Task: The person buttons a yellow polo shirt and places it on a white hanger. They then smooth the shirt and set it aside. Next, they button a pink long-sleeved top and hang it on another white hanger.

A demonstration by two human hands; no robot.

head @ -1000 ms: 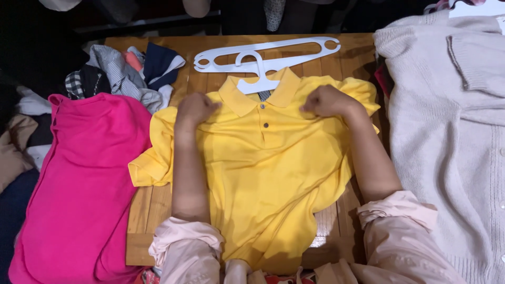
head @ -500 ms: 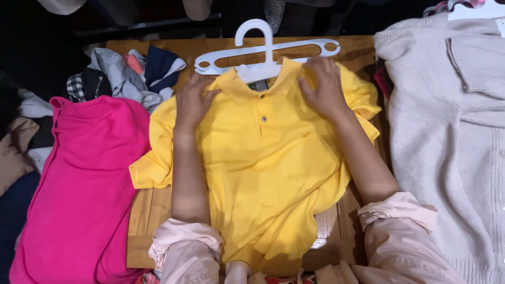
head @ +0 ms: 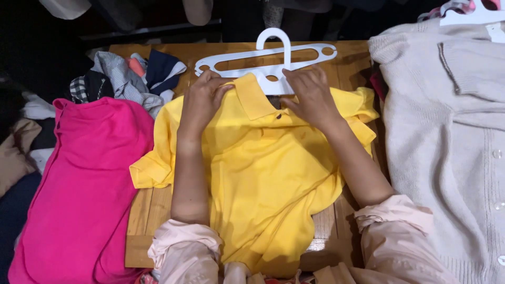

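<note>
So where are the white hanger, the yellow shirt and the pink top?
white hanger [head: 265, 67], head view, on its bar.
yellow shirt [head: 268, 168], head view, on its chest.
pink top [head: 89, 179], head view, on its body.

Clothing workspace (likely home): garment piles [head: 126, 79] crowd wooden table [head: 152, 200].

— Any packages, signs or screens about?
— None that I can see. Only a small white tag [head: 495, 32] at the neck of the cream cardigan [head: 447, 131], far right; too small to make out further.
</note>
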